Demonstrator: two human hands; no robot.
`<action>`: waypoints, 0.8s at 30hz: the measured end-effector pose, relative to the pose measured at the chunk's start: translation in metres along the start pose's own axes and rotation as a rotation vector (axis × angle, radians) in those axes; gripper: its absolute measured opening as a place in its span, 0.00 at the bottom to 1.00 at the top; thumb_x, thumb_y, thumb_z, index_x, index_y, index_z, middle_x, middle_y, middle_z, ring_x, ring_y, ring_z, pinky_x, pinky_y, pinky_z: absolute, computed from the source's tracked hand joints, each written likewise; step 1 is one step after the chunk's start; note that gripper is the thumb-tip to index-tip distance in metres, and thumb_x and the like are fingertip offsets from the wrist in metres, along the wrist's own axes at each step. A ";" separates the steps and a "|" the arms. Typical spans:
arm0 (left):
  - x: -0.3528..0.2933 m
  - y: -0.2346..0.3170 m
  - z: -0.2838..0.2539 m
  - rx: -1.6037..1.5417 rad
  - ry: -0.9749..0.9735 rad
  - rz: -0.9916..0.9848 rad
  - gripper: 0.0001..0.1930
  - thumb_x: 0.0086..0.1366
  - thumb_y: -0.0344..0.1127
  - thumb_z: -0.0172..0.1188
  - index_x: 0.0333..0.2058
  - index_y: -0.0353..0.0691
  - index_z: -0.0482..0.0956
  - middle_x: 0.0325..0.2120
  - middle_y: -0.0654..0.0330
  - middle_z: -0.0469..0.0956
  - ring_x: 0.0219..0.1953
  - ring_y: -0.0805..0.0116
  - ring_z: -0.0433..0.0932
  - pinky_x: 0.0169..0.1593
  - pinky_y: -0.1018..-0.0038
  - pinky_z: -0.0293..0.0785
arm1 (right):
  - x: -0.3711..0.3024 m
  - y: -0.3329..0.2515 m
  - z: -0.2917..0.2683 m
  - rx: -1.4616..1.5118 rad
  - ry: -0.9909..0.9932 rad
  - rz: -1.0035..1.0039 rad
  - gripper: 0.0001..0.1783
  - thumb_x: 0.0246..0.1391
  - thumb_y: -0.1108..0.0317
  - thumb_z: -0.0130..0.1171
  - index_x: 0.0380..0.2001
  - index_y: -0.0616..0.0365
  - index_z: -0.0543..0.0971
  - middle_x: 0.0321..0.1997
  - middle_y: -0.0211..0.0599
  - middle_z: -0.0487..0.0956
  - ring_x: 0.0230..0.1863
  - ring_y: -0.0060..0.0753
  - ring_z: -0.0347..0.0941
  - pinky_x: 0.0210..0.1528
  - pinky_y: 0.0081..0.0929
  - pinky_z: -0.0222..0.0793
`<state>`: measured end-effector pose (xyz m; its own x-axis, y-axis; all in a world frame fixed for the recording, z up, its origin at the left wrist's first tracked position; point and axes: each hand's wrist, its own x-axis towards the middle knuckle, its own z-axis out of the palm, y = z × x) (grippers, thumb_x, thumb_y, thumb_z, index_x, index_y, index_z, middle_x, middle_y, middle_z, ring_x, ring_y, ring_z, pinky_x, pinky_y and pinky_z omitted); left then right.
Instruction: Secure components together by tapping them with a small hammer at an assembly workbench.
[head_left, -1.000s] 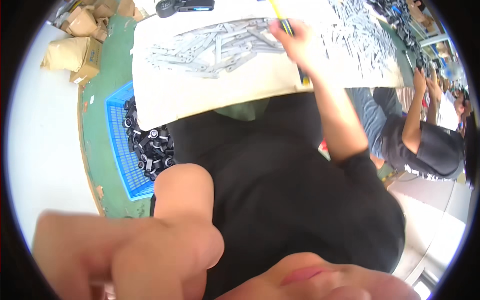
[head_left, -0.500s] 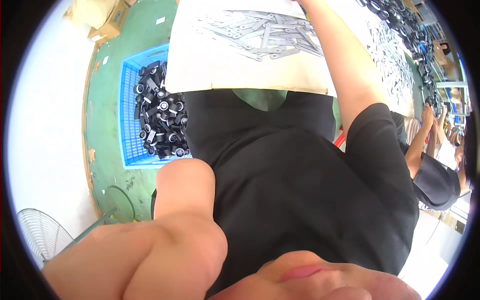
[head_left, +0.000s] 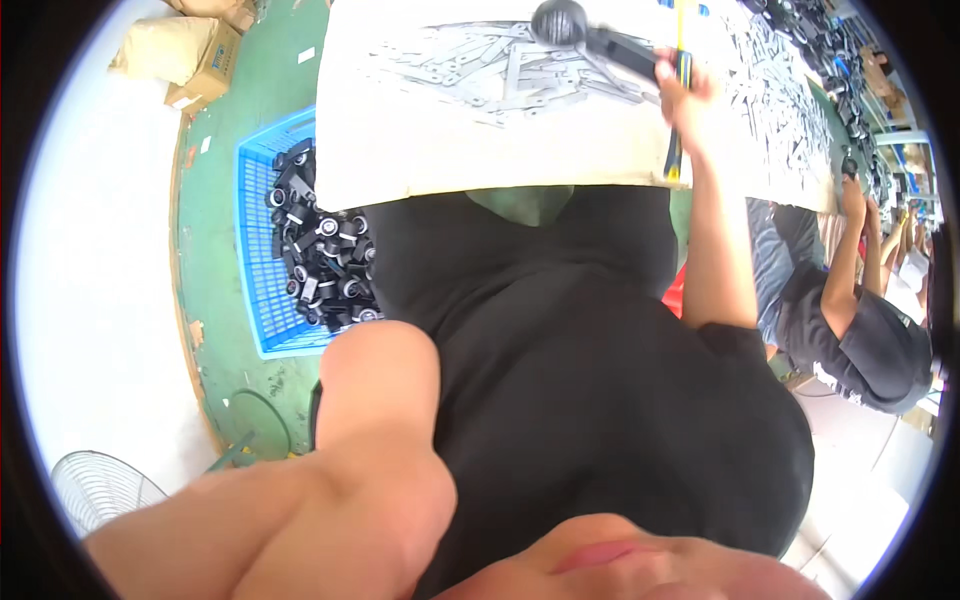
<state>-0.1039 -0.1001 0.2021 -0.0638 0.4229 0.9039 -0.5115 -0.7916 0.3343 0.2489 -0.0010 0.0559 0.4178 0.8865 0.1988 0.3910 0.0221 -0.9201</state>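
My right hand [head_left: 692,100] is over the worktable at upper right, closed round the shank of a black part with a round head [head_left: 560,24]. The part is blurred, its head pointing left over loose flat grey metal strips [head_left: 515,80]. A long yellow and black tool [head_left: 674,158] runs beside and between the same fingers, down to the table's front edge; I cannot tell whether it is gripped or lying there. My left hand [head_left: 340,510] is raised large at lower left, the arm bent and its fingers hidden.
A blue crate [head_left: 258,270] of black wheeled parts stands on the green floor at left. A fan [head_left: 100,490] is at lower left, cardboard boxes [head_left: 212,75] at upper left. At right, a co-worker in black [head_left: 880,355] handles parts at the same long table [head_left: 440,180].
My right hand has come back from beyond the top edge, and the black round-headed part is now seen in it. The yellow and black tool shows now. The left arm has barely moved.
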 end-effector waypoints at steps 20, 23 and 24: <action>-0.046 -0.138 0.002 0.716 -0.255 -0.522 0.09 0.64 0.21 0.63 0.42 0.29 0.78 0.28 0.51 0.77 0.30 0.60 0.77 0.40 0.73 0.73 | -0.073 0.051 -0.053 0.328 -0.306 -0.042 0.15 0.65 0.75 0.64 0.54 0.58 0.82 0.24 0.20 0.73 0.19 0.10 0.62 0.21 0.14 0.60; -0.085 -0.175 -0.017 1.046 -0.642 -0.430 0.08 0.62 0.27 0.65 0.40 0.36 0.82 0.32 0.57 0.80 0.36 0.59 0.78 0.47 0.65 0.71 | -0.073 0.042 -0.052 0.175 -0.356 -0.022 0.16 0.62 0.72 0.69 0.53 0.53 0.83 0.27 0.17 0.76 0.21 0.07 0.63 0.21 0.12 0.61; -0.092 -0.184 -0.018 1.258 -0.793 -0.358 0.10 0.58 0.33 0.70 0.40 0.42 0.87 0.36 0.63 0.82 0.43 0.60 0.80 0.55 0.59 0.70 | -0.072 0.043 -0.053 0.172 -0.357 -0.021 0.16 0.62 0.72 0.69 0.53 0.53 0.83 0.27 0.17 0.76 0.21 0.07 0.63 0.21 0.12 0.61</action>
<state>-0.0191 0.0138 0.0524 0.5701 0.6535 0.4979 0.6624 -0.7241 0.1921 0.2791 -0.0885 0.0199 0.0882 0.9893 0.1162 0.2410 0.0920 -0.9662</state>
